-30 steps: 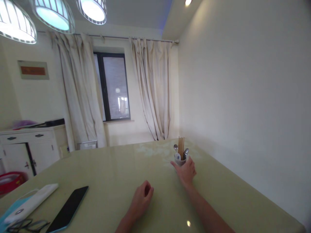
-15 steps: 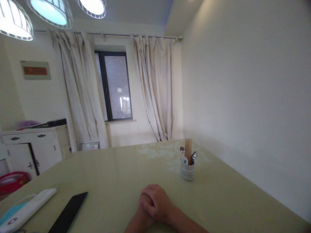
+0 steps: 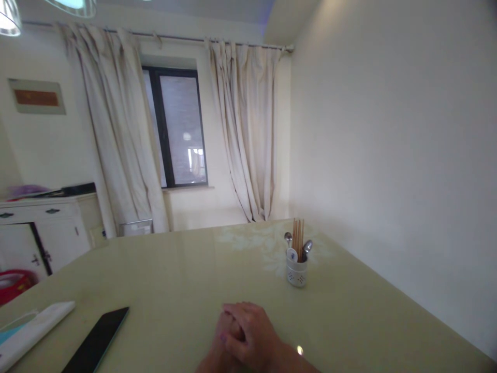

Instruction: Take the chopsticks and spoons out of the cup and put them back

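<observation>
Both of my hands rest clasped together over the near middle of the pale green table (image 3: 166, 290). My right hand (image 3: 254, 329) lies on top, its fingers wrapped over the left one. Beneath it, my left hand (image 3: 224, 327) is closed and partly covered, so most of its fingers are hidden. No object shows in either hand. Beyond them and a little to the right stands a white utensil holder (image 3: 297, 273) with wooden chopsticks (image 3: 298, 239) and metal spoons (image 3: 308, 246) in it. Off to the left lies a black phone-like slab (image 3: 97, 336).
A long white device (image 3: 39, 329) and a light blue item (image 3: 10, 334) lie at the table's left edge. Beyond that side are a white cabinet (image 3: 60, 235) and a red basin (image 3: 17, 285). A bare wall (image 3: 388, 181) runs along the right; curtains (image 3: 250, 129) hang behind.
The view has turned slightly and tilted down, so the lamps have slid mostly out at the top. My hands stay clasped and sit a little lower in the picture.
</observation>
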`<state>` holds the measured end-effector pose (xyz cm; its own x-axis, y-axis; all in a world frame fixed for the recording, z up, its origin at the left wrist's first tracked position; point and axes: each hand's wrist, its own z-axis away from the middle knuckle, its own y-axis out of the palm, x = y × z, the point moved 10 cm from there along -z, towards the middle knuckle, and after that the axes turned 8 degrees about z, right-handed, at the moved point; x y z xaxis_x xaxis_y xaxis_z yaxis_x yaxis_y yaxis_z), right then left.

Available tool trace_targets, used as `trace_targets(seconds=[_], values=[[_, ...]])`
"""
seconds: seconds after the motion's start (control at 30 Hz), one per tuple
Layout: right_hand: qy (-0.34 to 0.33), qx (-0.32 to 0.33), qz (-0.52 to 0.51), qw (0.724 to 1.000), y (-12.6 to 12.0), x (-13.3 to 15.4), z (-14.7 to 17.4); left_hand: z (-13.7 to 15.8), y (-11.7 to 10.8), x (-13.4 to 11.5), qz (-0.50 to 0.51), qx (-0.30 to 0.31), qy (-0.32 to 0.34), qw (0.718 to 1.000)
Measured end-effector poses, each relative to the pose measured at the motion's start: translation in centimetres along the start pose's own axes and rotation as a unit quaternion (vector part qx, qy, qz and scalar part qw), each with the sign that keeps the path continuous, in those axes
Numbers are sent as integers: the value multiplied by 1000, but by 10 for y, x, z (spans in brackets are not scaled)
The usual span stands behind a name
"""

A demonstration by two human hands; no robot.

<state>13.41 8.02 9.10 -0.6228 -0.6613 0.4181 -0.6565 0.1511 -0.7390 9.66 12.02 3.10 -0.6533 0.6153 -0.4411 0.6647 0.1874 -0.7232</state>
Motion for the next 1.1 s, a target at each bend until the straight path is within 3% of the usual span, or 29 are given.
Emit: trace_targets(seconds=[0.1, 0.2, 0.27, 0.33, 0.5, 0.63, 0.77, 0.9, 1.1], values=[[-39, -73, 25, 996, -13, 2, 1, -1, 3, -7, 4, 72, 14, 997], [-59, -189, 69, 978, -52, -5, 3, 2, -7, -6, -3, 103, -19, 995], [-20, -301, 119, 946, -92, -25, 11, 2, -17, -4, -10, 90, -40, 995], [28, -403, 184, 896, -130, -49, 26, 2, -26, 0, 2, 73, -54, 996], [155, -467, 262, 830, -178, -117, 53, -1, -55, 17, 68, -31, -123, 990], [292, -457, 206, 815, -177, -169, 68, -2, -70, 22, 105, -84, -139, 981], [391, -389, 99, 829, -150, -211, 71, -3, -70, 24, 131, -105, -136, 976], [391, -362, 35, 846, -139, -223, 66, -3, -64, 17, 143, -91, -121, 978], [335, -340, -23, 879, -125, -202, 49, -5, -65, 21, 171, -109, -128, 971]])
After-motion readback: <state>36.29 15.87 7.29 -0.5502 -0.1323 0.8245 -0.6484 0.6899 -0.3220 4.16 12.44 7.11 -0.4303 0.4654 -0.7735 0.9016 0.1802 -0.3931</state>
